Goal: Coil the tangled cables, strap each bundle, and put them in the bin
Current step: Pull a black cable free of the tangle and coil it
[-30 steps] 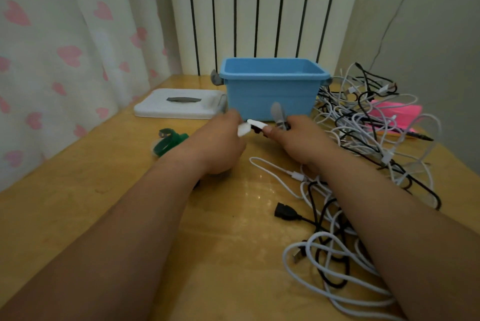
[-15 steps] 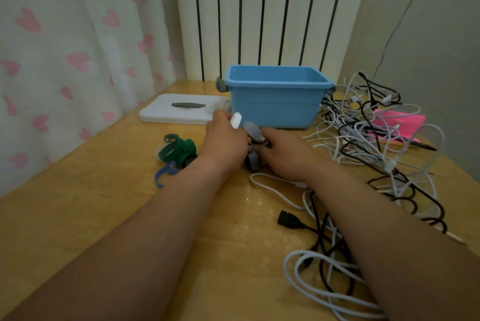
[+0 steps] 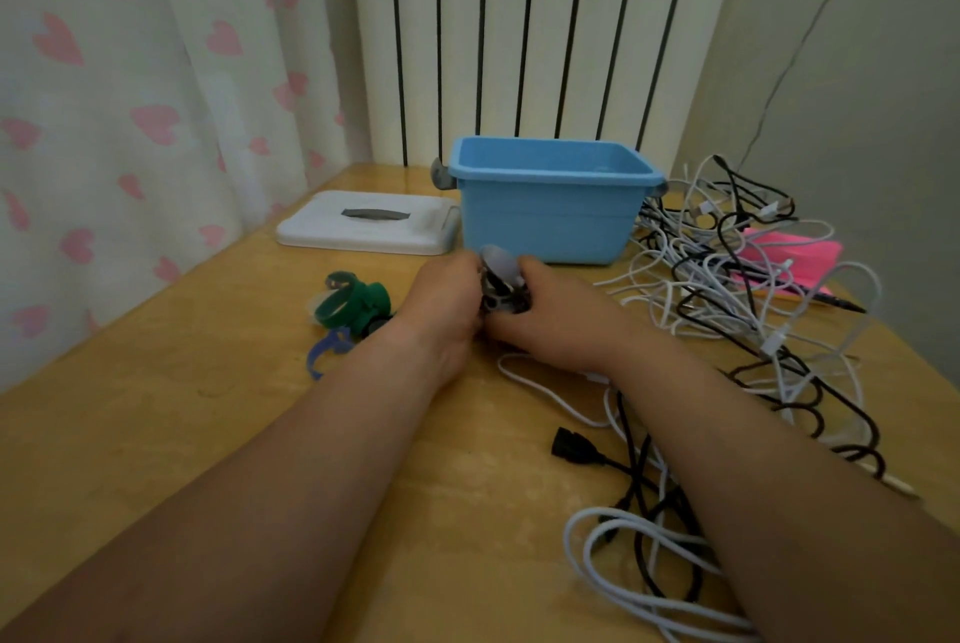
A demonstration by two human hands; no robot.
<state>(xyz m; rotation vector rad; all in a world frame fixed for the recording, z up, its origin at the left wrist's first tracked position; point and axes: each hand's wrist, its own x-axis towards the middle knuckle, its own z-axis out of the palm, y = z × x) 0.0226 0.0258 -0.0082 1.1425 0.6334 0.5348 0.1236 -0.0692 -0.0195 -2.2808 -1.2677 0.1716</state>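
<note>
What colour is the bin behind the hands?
The bin is light blue; the head view shows it best.

Blue bin [image 3: 545, 221], pink-hearted curtain [image 3: 130, 122], white-and-black cables [image 3: 727, 278]

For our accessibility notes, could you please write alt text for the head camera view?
The left hand and right hand grip a small cable bundle in front of a blue bin on a wooden table. Tangled black and white cables lie to the right, green straps to the left.

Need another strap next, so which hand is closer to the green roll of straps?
Left. The left hand lies just right of the green roll of straps; the right hand is farther right, beyond it.
</note>
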